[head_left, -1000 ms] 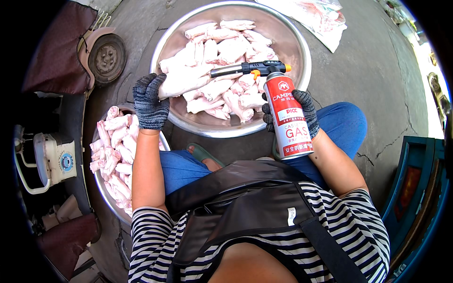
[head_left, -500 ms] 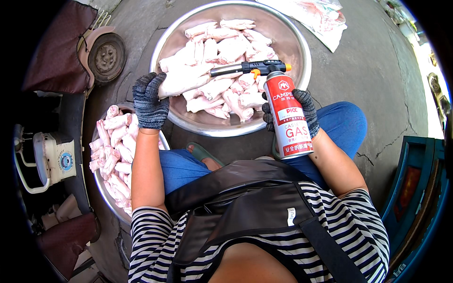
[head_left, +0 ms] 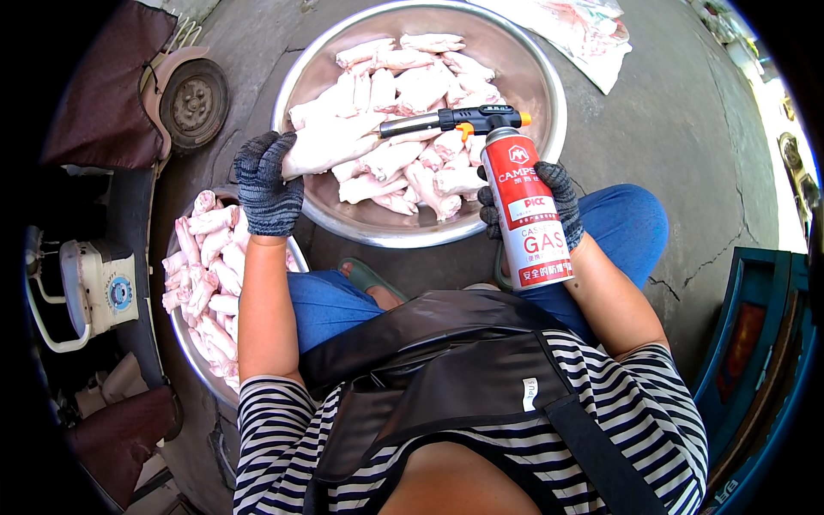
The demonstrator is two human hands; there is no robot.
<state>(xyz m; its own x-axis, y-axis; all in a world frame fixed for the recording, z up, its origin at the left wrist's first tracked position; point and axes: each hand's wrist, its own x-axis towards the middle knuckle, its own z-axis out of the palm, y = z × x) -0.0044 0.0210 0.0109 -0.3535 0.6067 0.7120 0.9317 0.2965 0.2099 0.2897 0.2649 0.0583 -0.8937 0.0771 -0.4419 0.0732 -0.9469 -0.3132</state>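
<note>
Gloved in dark grey knit, my left hand (head_left: 268, 183) is closed round one end of a pale pig's trotter (head_left: 330, 146) at the left rim of a large metal basin (head_left: 289, 94). My right hand (head_left: 558, 202), gloved too, grips a red and white gas canister (head_left: 528, 215). Screwed on top of the canister is a black and orange blowtorch (head_left: 455, 120). Its metal nozzle points left at the held trotter, with the tip close to it. No flame can be made out. More trotters (head_left: 425, 86) are heaped in the basin below the torch.
A second metal basin (head_left: 300, 257) full of trotters (head_left: 206, 283) stands by my left forearm. White plastic sheeting (head_left: 592, 39) lies beyond the large basin at the right. A wheeled vehicle (head_left: 193, 105) stands at far left, a blue-green wooden piece (head_left: 730, 343) at lower right.
My left hand has moved slightly left and down, drawing the trotter along with it. The torch and canister have shifted a little, staying in my right hand.
</note>
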